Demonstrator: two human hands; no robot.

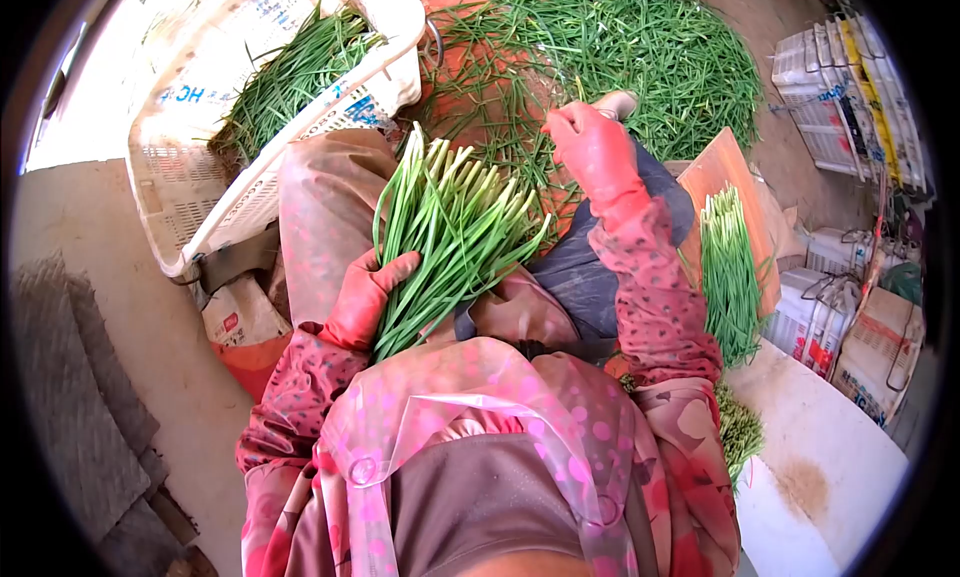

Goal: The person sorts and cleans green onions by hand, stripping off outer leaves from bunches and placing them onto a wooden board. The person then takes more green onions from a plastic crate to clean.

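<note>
My left hand [362, 299], in a red rubber glove, is closed round a thick bunch of garlic chives [450, 232] resting over my lap. Their pale cut ends point up and away from me, and the green leaves lie towards my body. My right hand [595, 155], gloved in red too, is raised above my right knee with its fingers curled together. Whatever may be between those fingertips is hidden. Just beyond that hand spreads a large heap of loose garlic chives [650, 52] on an orange-red sheet [470, 117].
At upper left, a white plastic crate [165, 192] holds more chives [300, 72]. To my right, a neat bundle of chives [728, 267] leans on a wooden board [765, 242]. White crates [820, 92] are stacked farther right, near a white board [830, 457]. Grey sheets [75, 397] lie at left.
</note>
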